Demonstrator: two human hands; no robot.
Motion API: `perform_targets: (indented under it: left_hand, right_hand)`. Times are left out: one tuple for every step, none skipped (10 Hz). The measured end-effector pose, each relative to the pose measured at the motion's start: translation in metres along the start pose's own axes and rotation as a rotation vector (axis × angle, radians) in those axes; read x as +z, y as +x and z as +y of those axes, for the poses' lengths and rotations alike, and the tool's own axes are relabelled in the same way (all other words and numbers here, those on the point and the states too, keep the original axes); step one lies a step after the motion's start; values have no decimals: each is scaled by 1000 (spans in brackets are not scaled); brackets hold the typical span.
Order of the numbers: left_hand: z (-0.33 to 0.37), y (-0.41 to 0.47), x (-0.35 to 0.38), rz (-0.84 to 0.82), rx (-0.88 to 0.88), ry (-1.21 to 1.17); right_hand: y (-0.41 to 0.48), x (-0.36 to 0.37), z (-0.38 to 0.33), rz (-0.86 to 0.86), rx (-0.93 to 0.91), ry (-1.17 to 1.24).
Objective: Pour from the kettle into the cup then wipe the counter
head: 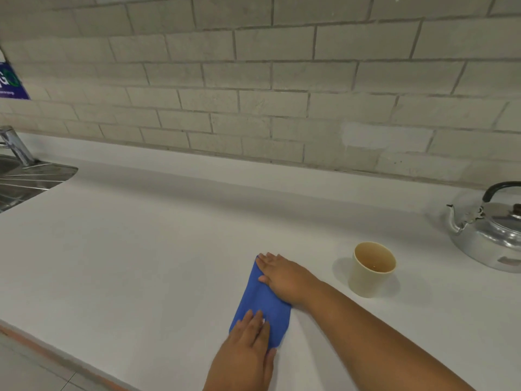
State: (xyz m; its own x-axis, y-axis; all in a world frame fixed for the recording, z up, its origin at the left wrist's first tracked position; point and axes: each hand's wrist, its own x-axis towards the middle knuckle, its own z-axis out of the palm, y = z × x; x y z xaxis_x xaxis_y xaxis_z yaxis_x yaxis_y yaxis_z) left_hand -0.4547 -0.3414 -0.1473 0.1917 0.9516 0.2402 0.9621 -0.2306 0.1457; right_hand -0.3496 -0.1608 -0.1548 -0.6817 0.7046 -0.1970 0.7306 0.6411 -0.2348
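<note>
A folded blue cloth [263,304] lies flat on the white counter [141,249]. My right hand [282,275] presses flat on its far end, fingers together. My left hand [248,342] rests palm down on its near end. To the right of the cloth stands a cream cup [372,269], upright, with a little liquid at its bottom. A shiny metal kettle [487,235] with a black handle sits at the far right, spout pointing left toward the cup.
A steel sink with draining board [25,179] and a tap [14,143] are at the far left. A grey brick-tile wall [253,80] runs behind the counter. The counter's front edge [56,359] crosses the lower left.
</note>
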Motion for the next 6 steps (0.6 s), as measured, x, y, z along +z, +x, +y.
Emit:
perform_targets:
  left_hand:
    - [-2, -10, 3, -59, -25, 77]
    - [-9, -7, 7, -60, 52, 145]
    - [-11, -13, 11, 22, 85, 232]
    - [-12, -9, 17, -23, 76, 191]
    - [-6, 5, 7, 30, 40, -14]
    - [-11, 18, -13, -8, 101, -60]
  right_hand:
    - [1, -1, 1, -5, 5, 11]
    - [1, -2, 2, -17, 6, 21]
    - [0, -7, 1, -45, 12, 23]
    - [0, -13, -1, -88, 23, 14]
    - [-7, -24, -8, -96, 47, 42]
    - [-14, -41, -10, -29, 33, 64]
